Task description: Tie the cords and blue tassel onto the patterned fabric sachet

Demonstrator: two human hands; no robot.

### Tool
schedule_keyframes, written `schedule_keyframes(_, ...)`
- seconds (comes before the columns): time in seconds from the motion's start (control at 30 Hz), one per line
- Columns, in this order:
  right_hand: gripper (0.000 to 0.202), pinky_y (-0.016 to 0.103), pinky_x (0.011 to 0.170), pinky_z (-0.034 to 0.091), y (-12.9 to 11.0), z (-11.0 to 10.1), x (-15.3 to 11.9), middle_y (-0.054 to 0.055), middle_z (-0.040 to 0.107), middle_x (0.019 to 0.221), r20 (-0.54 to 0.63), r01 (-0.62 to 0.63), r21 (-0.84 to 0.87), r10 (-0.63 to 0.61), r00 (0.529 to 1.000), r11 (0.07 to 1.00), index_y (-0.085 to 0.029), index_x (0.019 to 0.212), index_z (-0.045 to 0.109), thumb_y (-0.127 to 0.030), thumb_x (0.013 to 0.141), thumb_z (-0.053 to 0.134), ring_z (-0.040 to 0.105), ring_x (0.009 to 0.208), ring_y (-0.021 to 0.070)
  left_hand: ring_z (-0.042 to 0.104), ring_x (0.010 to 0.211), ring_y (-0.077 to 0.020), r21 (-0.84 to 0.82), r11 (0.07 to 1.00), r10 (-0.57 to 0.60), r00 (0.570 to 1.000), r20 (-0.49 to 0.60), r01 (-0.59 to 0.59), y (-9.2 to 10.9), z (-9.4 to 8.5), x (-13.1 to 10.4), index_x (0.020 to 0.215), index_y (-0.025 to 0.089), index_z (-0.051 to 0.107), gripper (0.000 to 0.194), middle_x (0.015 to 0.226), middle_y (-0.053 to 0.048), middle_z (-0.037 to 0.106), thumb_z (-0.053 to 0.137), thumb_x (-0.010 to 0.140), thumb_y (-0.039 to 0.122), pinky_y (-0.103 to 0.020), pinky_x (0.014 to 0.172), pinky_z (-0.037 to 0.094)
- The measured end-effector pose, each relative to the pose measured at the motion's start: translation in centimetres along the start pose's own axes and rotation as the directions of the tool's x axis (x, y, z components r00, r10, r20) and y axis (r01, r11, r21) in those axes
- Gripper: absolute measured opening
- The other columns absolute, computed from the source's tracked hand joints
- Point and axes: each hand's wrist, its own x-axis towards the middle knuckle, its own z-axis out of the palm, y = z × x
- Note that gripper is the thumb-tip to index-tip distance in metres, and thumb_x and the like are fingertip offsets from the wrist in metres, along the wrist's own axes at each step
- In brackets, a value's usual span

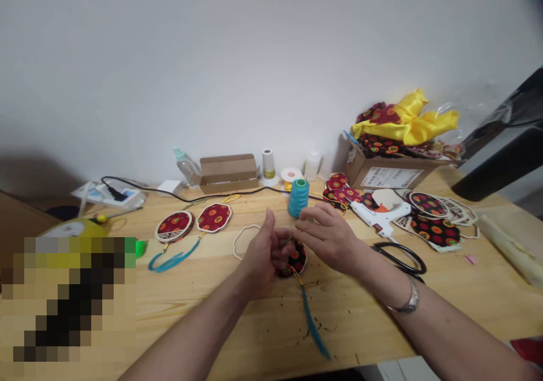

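My left hand (pixel 263 256) is over the middle of the table, thumb raised and fingers curled inward. From the right, my right hand (pixel 331 238) meets it, its fingers bent together near the left fingertips. Anything pinched between them is too small or hidden to make out. Just below the hands lies a dark patterned fabric pendant (pixel 300 259), partly covered, with a yellow cord and a blue tassel (pixel 313 327) trailing toward me. A pale scalloped frame (pixel 237 242) lies beside my left hand. Behind the hands stands a cone of turquoise thread (pixel 299 198).
Two red patterned pendants (pixel 215 218) lie left, one with a blue tassel. A white glue gun (pixel 379 218), fabric pieces and pale frames lie right, before a cardboard box (pixel 382 168) heaped with cloth. A black cable (pixel 212 198) crosses the back, near bottles and spools.
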Motion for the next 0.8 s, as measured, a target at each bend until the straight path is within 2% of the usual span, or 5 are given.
schedule_keyframes(0.17, 0.019, 0.034, 0.077, 0.038, -0.1, -0.1, 0.0, 0.005, 0.063, 0.074, 0.0, 0.057, -0.054, -0.057, 0.998, 0.997, -0.015, 0.085, 0.063, -0.013, 0.09, 0.045, 0.05, 0.093, 0.0189, 0.015, 0.037, -0.0038, -0.046, 0.998, -0.032, 0.998, 0.046, 0.034, 0.3, 0.0, -0.2, 0.067, 0.008, 0.061, 0.075, 0.044, 0.003, 0.034, 0.021, 0.078, 0.071, -0.018, 0.038, 0.005)
schedule_keyframes(0.3, 0.02, 0.034, 0.078, 0.038, 0.1, 0.3, -0.3, 0.005, 0.063, 0.074, 0.014, 0.041, -0.057, -0.041, 0.999, 0.998, -0.015, 0.079, 0.062, -0.013, 0.09, 0.045, 0.05, 0.092, 0.0189, 0.015, 0.036, -0.004, -0.066, 0.996, -0.056, 0.996, 0.072, 0.06, 0.6, -0.1, -0.3, 0.071, 0.007, 0.063, 0.077, 0.043, 0.003, 0.036, 0.019, 0.079, 0.07, -0.017, 0.037, 0.006)
schedule_keyframes(0.4, 0.019, 0.034, 0.079, 0.038, 0.3, 0.7, -0.5, 0.005, 0.064, 0.077, 0.014, -0.024, -0.032, 0.024, 1.0, 0.999, -0.016, 0.08, 0.061, -0.015, 0.09, 0.045, 0.05, 0.094, 0.0183, 0.018, 0.036, -0.0033, -0.069, 0.996, -0.051, 0.995, 0.086, 0.057, 0.7, 0.0, -0.3, 0.071, 0.006, 0.063, 0.076, 0.048, -0.003, 0.047, 0.021, 0.08, 0.069, -0.017, 0.037, 0.007)
schedule_keyframes(0.53, 0.016, 0.034, 0.081, 0.038, 0.4, 0.8, -0.6, 0.004, 0.065, 0.081, 0.0, -0.083, 0.018, 0.083, 0.997, 0.996, -0.015, 0.077, 0.06, -0.014, 0.088, 0.048, 0.05, 0.099, 0.0185, 0.02, 0.037, -0.002, -0.069, 0.995, -0.062, 0.988, 0.141, 0.072, 0.9, 0.1, -0.4, 0.078, 0.004, 0.066, 0.075, 0.065, -0.014, 0.061, 0.025, 0.081, 0.067, -0.016, 0.037, 0.008)
schedule_keyframes(0.8, 0.016, 0.037, 0.083, 0.036, 0.7, 0.5, -0.4, 0.005, 0.065, 0.08, 0.029, -0.048, -0.001, 0.048, 0.998, 0.999, -0.016, 0.079, 0.06, -0.019, 0.089, 0.048, 0.051, 0.102, 0.0208, 0.025, 0.036, -0.0019, -0.095, 0.99, -0.091, 0.989, 0.118, 0.102, 1.2, 0.4, -0.7, 0.083, 0.005, 0.068, 0.067, 0.074, -0.016, 0.066, 0.032, 0.083, 0.061, -0.016, 0.035, 0.013)
